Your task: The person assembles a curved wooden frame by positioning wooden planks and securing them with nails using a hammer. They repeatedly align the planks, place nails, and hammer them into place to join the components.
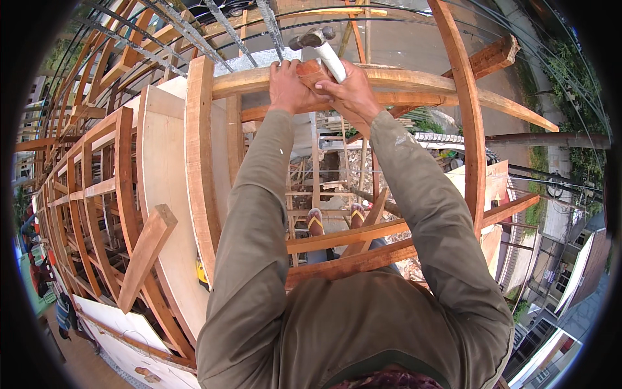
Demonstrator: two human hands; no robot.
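Both my arms stretch forward to a horizontal wooden beam (pixel 408 80). My right hand (pixel 357 97) is closed around a hammer (pixel 332 63) with a white handle; its dark metal head points up and away, above the beam. Beside it, my left hand (pixel 289 92) is closed on a reddish wood piece (pixel 312 71), whose cut end shows between the two hands. The right fingers overlap the near side of that wood piece, and whether they press on it is hard to tell. Left of my hands, an upright timber (pixel 202 162) meets the beam.
Steel rebars (pixel 227 29) rise just beyond my left hand. Pale plywood panels (pixel 165 175) and a timber frame (pixel 123 188) line the left. Another upright post (pixel 468 129) stands right; crossbars (pixel 350 266) pass before my body. My sandalled feet (pixel 315 222) stand high above rubble (pixel 330 167).
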